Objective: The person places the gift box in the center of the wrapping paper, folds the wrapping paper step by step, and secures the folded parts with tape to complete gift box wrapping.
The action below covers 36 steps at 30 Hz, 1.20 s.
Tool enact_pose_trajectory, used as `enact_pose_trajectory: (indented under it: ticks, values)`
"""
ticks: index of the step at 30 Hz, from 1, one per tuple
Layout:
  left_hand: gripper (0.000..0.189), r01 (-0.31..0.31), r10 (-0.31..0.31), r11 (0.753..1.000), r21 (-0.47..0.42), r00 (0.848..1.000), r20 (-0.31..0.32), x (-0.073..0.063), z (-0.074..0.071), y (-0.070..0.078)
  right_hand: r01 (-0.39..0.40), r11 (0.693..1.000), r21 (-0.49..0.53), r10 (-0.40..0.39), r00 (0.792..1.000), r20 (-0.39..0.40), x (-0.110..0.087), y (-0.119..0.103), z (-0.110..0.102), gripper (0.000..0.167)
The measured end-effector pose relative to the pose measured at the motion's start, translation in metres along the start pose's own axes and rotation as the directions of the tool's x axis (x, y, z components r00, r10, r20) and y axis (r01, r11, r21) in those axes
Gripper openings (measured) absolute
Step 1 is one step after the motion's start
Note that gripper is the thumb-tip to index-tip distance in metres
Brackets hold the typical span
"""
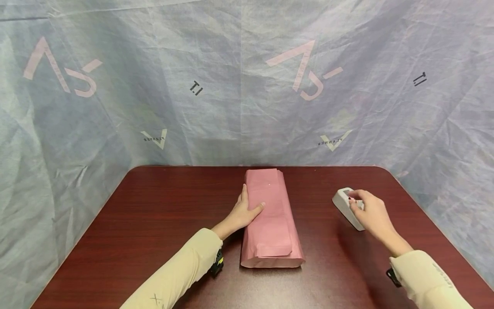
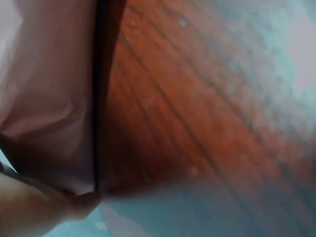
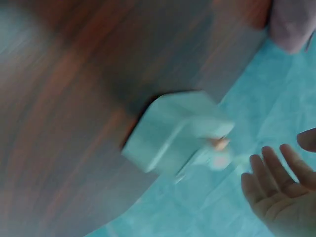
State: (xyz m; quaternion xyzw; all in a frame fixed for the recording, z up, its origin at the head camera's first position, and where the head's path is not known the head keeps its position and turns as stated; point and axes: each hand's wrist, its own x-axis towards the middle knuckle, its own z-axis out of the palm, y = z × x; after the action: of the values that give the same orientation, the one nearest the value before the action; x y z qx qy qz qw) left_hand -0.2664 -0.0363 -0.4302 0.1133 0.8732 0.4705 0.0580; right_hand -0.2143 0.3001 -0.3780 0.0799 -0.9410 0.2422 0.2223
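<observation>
A long pink paper-wrapped package (image 1: 270, 214) lies on the table, its folded flap at the near end. My left hand (image 1: 241, 212) rests against its left side, thumb laid across the top face and fingers straight along the edge. In the left wrist view, a fingertip touches the edge of the pink paper (image 2: 54, 98). Toward the right stands a pale grey tape dispenser (image 1: 343, 205), with my right hand (image 1: 372, 214) over its upper end. In the right wrist view, the relaxed fingers (image 3: 269, 173) show apart from the dispenser (image 3: 173, 128).
The dark red-brown wooden table (image 1: 173, 201) has rounded far corners. Behind it and at both sides hangs a grey-blue printed cloth (image 1: 216, 116). Between the package and the dispenser there is a strip of bare tabletop.
</observation>
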Motion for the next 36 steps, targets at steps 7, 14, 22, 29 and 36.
enact_pose_trajectory:
  ticks: [7, 14, 22, 29, 36]
  values:
    - [0.091, -0.006, 0.023, 0.969, 0.246, 0.997, -0.068, -0.003, 0.002, 0.0, -0.081, 0.989, -0.126, 0.094, 0.991, 0.097, -0.014, 0.034, -0.013, 0.031]
    - [0.089, -0.022, 0.053, 0.933, 0.359, 0.996, -0.077, -0.006, 0.002, 0.003, -0.095, 0.983, -0.16, 0.13, 0.965, 0.226, -0.023, 0.053, -0.015, 0.029]
    - [0.089, -0.022, 0.053, 0.93, 0.366, 0.996, -0.075, -0.005, 0.001, 0.002, -0.065, 0.99, -0.125, 0.089, 0.976, 0.198, -0.022, 0.059, -0.013, 0.02]
    - [0.088, -0.019, 0.053, 0.932, 0.361, 0.995, -0.085, -0.006, 0.001, 0.004, -0.031, 0.994, -0.109, 0.047, 0.989, 0.141, -0.021, 0.06, -0.01, 0.009]
    - [0.088, -0.018, 0.049, 0.931, 0.364, 0.996, -0.078, -0.006, 0.001, 0.004, -0.118, 0.988, -0.096, 0.129, 0.984, 0.121, -0.018, 0.059, -0.007, 0.01]
